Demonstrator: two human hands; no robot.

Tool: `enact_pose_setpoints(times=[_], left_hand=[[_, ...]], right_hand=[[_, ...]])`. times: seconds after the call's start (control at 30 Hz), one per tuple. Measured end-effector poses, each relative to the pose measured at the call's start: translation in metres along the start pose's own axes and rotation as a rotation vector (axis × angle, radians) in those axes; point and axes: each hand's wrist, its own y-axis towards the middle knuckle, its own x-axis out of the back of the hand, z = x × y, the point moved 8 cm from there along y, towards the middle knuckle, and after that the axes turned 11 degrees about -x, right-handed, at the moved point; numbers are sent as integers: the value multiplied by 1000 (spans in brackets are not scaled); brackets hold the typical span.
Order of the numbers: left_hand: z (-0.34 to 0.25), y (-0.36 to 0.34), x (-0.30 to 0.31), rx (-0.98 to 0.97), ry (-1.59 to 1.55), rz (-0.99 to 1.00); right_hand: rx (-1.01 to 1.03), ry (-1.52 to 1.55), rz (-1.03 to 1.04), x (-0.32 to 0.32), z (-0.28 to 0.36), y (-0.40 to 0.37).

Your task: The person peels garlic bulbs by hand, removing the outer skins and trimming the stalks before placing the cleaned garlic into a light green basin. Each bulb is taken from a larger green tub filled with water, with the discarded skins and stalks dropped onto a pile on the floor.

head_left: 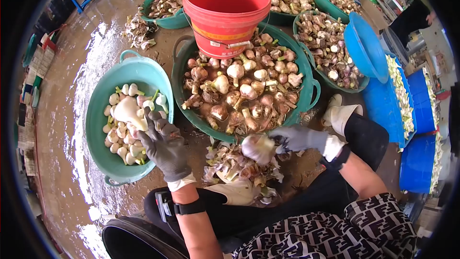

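My left hand (166,149), in a grey glove, reaches over the rim of the left green basin (98,93) with its fingers apart. Right at its fingertips is a large peeled white garlic bulb (128,111), its stem end towards the hand, above several peeled garlic bulbs (122,139) in that basin. My right hand (299,140), also gloved, is closed on an unpeeled, purplish garlic bulb (258,148), slightly blurred. This bulb is over a heap of garlic skins (239,165), just in front of the middle green basin (311,100) of unpeeled garlic.
A red bucket (223,24) stands at the back of the middle basin. More tubs of garlic (330,48) are behind, with a tilted blue basin (366,48) at right. Blue bins (414,168) with pale cut stems line the right side. The floor (62,129) is wet.
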Motion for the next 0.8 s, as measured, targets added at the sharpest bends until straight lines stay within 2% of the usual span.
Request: enact_pose_setpoints(times=[0.07, 0.13, 0.17, 0.23, 0.33, 0.37, 0.4, 0.47, 0.5, 0.53, 0.6, 0.63, 0.67, 0.77, 0.8], left_hand=[[6, -4, -13, -49, 87, -229], [16, -12, -16, -8, 181, -189], [24, -19, -10, 64, 285, -202], [41, -31, 6, 190, 373, -221], [51, -40, 41, 243, 528, -274], [50, -40, 45, 241, 483, -261], [59, -43, 49, 309, 603, -209], [65, -49, 67, 380, 850, -258], [66, -53, 69, 409, 1096, -187], [74, -54, 77, 400, 1187, -57], [92, -61, 58, 139, 1738, 437], [103, -67, 55, 191, 1781, 500], [109, -70, 45, 137, 1763, 575], [115, -73, 61, 183, 1775, 587], [113, -69, 60, 180, 1626, 528]], right_hand=[[-149, 112, -60, 4, -2, 23], [-329, 230, -36, -2, -18, 68], [-327, 235, -34, -2, -8, 85], [-648, -60, -40, -1, -9, 110], [-668, -134, -43, -23, -6, 136], [-645, -123, -26, -25, -7, 142], [-630, -77, -126, -17, -12, 135], [-608, -17, -18, -20, -22, 137], [-599, 135, -27, -16, -19, 125], [-541, 277, -147, -15, -23, 120], [-505, 480, -215, -18, -23, 104], [-420, 710, -199, -17, -9, 90], [-324, 952, -163, -17, 6, 81], [-321, 1055, -160, -21, 13, 73], [-239, 1185, -138, -19, 17, 72]])
